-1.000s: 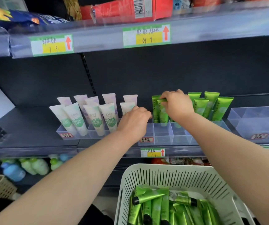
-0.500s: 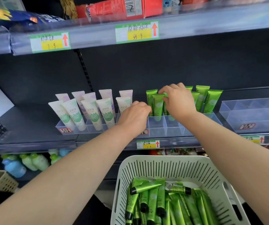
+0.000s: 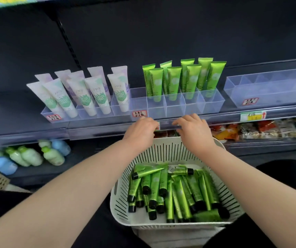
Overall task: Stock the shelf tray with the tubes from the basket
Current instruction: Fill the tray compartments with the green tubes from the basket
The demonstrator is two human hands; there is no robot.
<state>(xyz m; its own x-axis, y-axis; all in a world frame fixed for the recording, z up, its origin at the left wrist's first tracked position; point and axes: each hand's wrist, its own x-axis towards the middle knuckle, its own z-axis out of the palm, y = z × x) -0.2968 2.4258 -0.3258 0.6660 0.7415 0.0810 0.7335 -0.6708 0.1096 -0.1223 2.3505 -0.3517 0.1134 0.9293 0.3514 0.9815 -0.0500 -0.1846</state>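
I see green tubes [image 3: 174, 190] lying flat in the basket [image 3: 161, 149], long axes mostly front to back, black caps mostly toward me. One on top lies crosswise with its cap to the left. More green tubes stand in the tray [image 3: 213, 106] on the shelf, crimped ends up and leaning slightly back. Their caps blur behind the clear walls.

My left hand [image 3: 140, 131] and right hand [image 3: 194, 133] hover over the basket's far rim. The right fingers are loosely bent and slightly apart, holding nothing. The left fingers curl loosely with their tips hidden behind the knuckles, and nothing shows in them. The tray's label is unreadable.
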